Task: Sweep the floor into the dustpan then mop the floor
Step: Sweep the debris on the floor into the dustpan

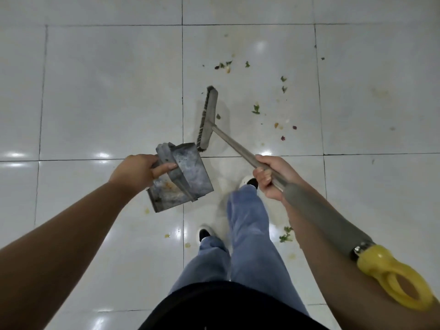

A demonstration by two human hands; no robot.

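My left hand (138, 170) grips the handle of a grey, stained dustpan (188, 177), held up off the white tiled floor (107, 91). My right hand (269, 177) is closed around the metal shaft of a broom (238, 146). Its grey brush head (207, 117) hovers just beyond the dustpan's far corner. The shaft ends in a grey grip and a yellow loop (392, 279) beside my right forearm. Green leaf bits and small food scraps (257, 109) lie scattered right of the brush head.
More scraps lie by my feet (204, 234), with yellowish smears on the tile (166, 235) and green leaves (285, 236) under my right arm. My legs in blue jeans stand mid-step below the tools. Faint stains mark the far right tile (381, 94).
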